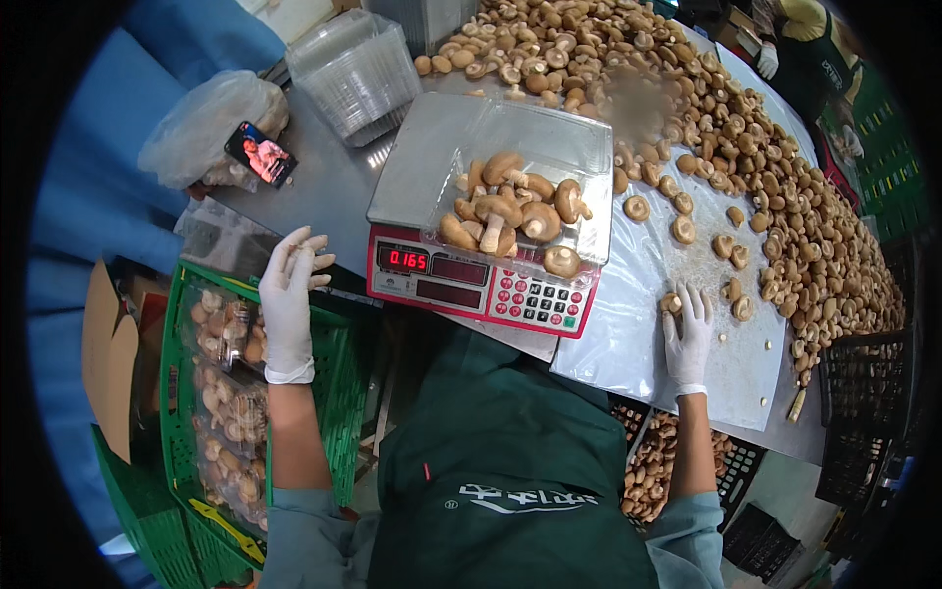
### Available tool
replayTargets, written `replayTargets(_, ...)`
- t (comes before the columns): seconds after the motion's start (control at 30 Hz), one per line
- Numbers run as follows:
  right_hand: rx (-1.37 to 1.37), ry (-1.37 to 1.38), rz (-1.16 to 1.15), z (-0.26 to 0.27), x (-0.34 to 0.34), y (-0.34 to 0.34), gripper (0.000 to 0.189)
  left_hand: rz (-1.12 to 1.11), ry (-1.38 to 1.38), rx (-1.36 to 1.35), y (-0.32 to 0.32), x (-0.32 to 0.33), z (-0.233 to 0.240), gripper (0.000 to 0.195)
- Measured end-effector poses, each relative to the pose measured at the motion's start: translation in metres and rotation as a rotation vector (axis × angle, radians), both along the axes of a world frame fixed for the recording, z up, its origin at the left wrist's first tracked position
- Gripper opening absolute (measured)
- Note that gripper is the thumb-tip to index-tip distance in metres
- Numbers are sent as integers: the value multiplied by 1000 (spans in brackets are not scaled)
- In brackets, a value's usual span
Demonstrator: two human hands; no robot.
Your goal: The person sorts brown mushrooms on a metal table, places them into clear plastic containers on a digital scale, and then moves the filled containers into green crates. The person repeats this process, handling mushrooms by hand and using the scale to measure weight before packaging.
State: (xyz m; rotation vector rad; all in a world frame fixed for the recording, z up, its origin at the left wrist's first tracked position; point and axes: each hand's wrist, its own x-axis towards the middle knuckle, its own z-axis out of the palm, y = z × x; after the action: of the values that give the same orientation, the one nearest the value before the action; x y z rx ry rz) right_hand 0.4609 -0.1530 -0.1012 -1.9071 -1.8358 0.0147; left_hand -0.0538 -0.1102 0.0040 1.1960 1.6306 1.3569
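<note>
My left hand, in a white glove, hovers empty by the table edge, above a green plastic crate. Its fingers are a little apart. Over on the right, my gloved right hand rests low on the plastic-covered tabletop, with a small mushroom between thumb and forefinger. Between my hands stands a red digital scale with a lit display. On its metal pan lies an open clear plastic tray holding several brown shiitake mushrooms. One mushroom sits at the tray's near edge.
A large mushroom heap curves along the table's far and right sides. Stacked clear containers, a plastic bag and a lit phone are at back left. Packed mushroom boxes fill the crate. Another person's gloved hand shows far right.
</note>
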Motion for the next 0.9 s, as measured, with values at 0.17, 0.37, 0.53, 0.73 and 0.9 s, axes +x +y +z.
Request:
replayTargets(0.17,20,10,15,2,-2,5,45,14,-64,-39,-8,24,-15,33)
replayTargets(0.37,22,-117,-10,7,-3,17,39,-67,-89,9,-4,50,-10,34)
replayTargets(0.53,11,511,-100,54,-48,33,39,-44,-58,2,-12,43,-13,33)
replayTargets(0.73,186,432,415,140,-145,54,57,-25,-62,6,-18,43,-15,31)
replayTargets(0.9,66,524,422,146,-149,72,46,-14,-70,20,-23,35,-10,33)
